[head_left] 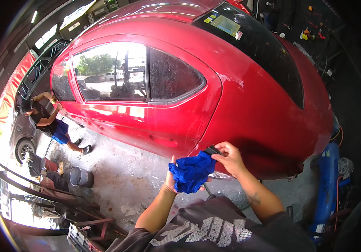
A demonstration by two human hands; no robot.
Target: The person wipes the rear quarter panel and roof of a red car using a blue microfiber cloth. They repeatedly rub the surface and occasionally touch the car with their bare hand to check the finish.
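Here, gripping a crumpled blue cloth (192, 172) with both hands: left hand (171, 179) cupped under and behind the bundle, fingers mostly hidden by the fabric; right hand (230, 158) closed over the cloth's upper corner and pinching a small black object (212, 150) against it, kind too unclear to tell. Holding the cloth just in front of the lower rear flank of the red car (214, 96), near the edge of the wheel arch, touching the paint or only just beside it, impossible to say which.

Likely risks from here:

- Dragging grit across the paint, the cloth being bunched and the panel looking dusty and streaked, leaving fine scratches.
- Scraping the hard black object along the bodywork while it is being pressed under the fingers.
- Letting a loose fold of the cloth slip out of the grip, the bundle being held by its edges only, and dropping it onto the wet, stained concrete floor (126, 176), picking up dirt.
- Slipping on that damp floor while leaning in low.

Further out: grey bucket (81, 177) standing on the floor to the left, well apart; another person (48, 122) bending at the front door of the car; blue machine (327, 180) standing to the right beside the rear of the car.
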